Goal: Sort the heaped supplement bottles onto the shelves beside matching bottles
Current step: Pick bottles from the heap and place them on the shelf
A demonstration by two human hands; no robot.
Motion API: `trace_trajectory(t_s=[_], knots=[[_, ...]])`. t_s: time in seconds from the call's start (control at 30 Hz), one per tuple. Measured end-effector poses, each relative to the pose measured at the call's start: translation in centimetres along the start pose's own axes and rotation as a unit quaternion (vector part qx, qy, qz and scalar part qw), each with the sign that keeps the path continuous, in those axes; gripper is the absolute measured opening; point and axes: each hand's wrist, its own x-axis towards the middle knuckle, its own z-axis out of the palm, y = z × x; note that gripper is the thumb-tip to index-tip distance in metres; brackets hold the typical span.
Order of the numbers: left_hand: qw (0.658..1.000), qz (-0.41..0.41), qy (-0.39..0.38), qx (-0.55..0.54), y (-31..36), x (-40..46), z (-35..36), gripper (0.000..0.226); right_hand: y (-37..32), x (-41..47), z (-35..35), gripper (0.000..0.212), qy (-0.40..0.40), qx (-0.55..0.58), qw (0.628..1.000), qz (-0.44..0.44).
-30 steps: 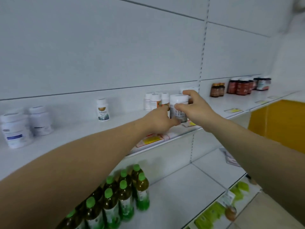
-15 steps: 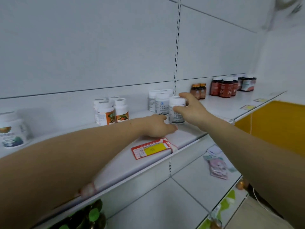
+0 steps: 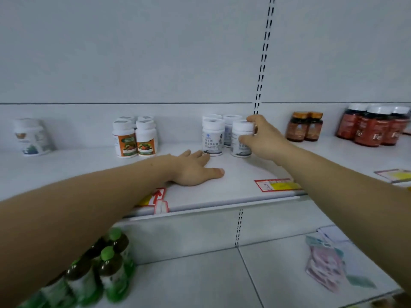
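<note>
Where the white metal upper shelf (image 3: 233, 187) begins at the far left, a lone white plastic bottle with a blurred label (image 3: 33, 137) stands tilted near the back panel. Further right, well apart from it, a cluster of white bottles with orange vegetable labels (image 3: 134, 138) stands upright. The left hand (image 3: 193, 167) lies flat on the shelf with fingers straight and slightly spread, holding nothing, its fingertips just beside the base of a white bottle with a blue-printed label (image 3: 212, 137). Just right of that one, in the same group of matching white bottles, stands the white supplement bottle (image 3: 241, 138) that the right hand (image 3: 264, 138) grips, thumb across its front and fingers curled behind its cap; its base sits on the shelf. Red-and-yellow paper price tags (image 3: 277, 185) lie along the shelf's front edge. To the right stand two small amber bottles with brown caps (image 3: 304, 126), then dark red bottles with white lids (image 3: 375, 127). On the lower shelf, dark drink bottles with green caps (image 3: 106, 263) crowd the left and pastel sachets (image 3: 327, 265) lie at the right.
</note>
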Motion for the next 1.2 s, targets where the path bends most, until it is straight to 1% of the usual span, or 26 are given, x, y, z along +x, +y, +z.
trace_trajectory(t_s=[0.17,0.33,0.43,0.5,0.6,0.7,0.77,0.83,0.93,1.03,1.2], knots=[[1.0,-0.014,-0.002,0.005,0.4,-0.4,-0.2,0.082,0.2,1.3,0.1,0.056,-0.031,-0.02,0.999,-0.021],[0.999,-0.019,-0.019,-0.021,0.6,-0.3,-0.8,0.082,0.4,2.1,0.6,0.057,-0.05,-0.013,0.998,-0.027],[0.999,-0.017,-0.031,-0.039,0.4,-0.4,-1.3,0.084,0.2,2.1,0.5,0.065,-0.056,-0.023,0.998,-0.034],[0.997,-0.024,-0.022,-0.064,0.4,-0.9,-1.7,0.083,-0.7,1.9,-0.2,0.069,-0.045,-0.035,0.997,-0.045],[0.993,-0.041,0.011,-0.108,-0.3,-3.0,-2.6,0.079,-3.7,1.4,-1.2,0.067,-0.028,-0.069,0.994,-0.078],[0.988,-0.058,0.057,-0.128,-2.7,-7.3,-3.2,0.079,-8.9,0.2,-0.2,0.067,-0.047,-0.089,0.987,-0.123],[0.985,-0.067,0.096,-0.127,-5.3,-11.2,-3.2,0.078,-13.4,-1.3,1.8,0.068,-0.073,-0.095,0.98,-0.159],[0.982,-0.079,0.127,-0.115,-8.6,-16.2,-2.8,0.071,-18.4,-3.5,4.7,0.067,-0.103,-0.091,0.97,-0.199],[0.971,-0.148,0.157,-0.105,-14.7,-24.3,-1.4,0.072,-26.0,-7.7,9.8,0.067,-0.143,-0.085,0.955,-0.247],[0.951,-0.224,0.178,-0.113,-21.2,-34.4,0.7,0.072,-34.9,-13.3,15.5,0.067,-0.189,-0.059,0.934,-0.296],[0.901,-0.363,0.198,-0.132,-31.3,-50.9,6.0,0.07,-49.9,-24.2,24.8,0.065,-0.26,-0.012,0.882,-0.394]])
